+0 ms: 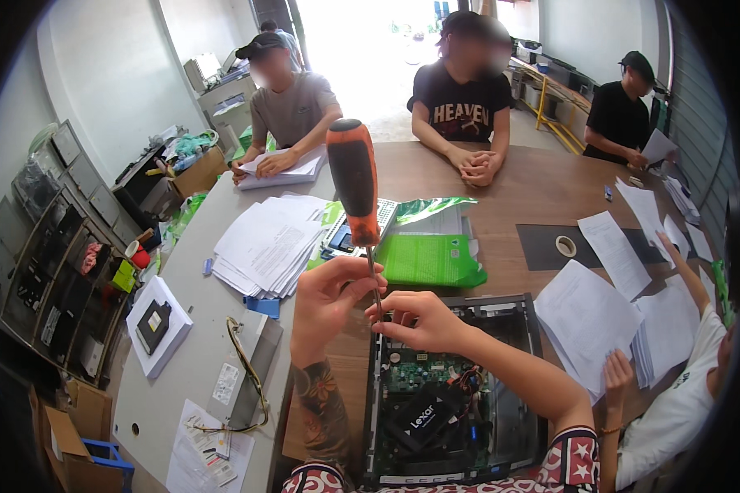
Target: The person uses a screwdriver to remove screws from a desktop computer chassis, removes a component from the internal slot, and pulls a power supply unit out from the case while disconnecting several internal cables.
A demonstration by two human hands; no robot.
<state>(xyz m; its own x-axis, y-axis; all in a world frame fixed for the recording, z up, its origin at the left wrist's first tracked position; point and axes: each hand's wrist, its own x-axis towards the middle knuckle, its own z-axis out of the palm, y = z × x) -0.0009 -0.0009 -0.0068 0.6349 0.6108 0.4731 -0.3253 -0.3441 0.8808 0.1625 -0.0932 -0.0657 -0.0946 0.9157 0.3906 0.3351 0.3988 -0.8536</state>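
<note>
A screwdriver (354,172) with an orange and black handle stands upright in front of me, handle up and shaft down. My left hand (333,300) is closed, its fingers pinching the upper part of the metal shaft. Lower down, the fingertips of my right hand (419,319) are closed around the shaft near its tip; the tip itself is mostly hidden. Beneath my right forearm lies an open desktop computer case (537,345). Inside it show a green circuit board (423,376), coloured wires and a flat black drive (419,417) lying tilted.
A metal power supply (242,374) with cables sits on the grey tabletop, left. Beyond are paper stacks (271,246) and a green package (423,260). A black optical drive (152,326) rests on paper. Tape (565,245) lies right. Several people surround the table; one at right handles papers.
</note>
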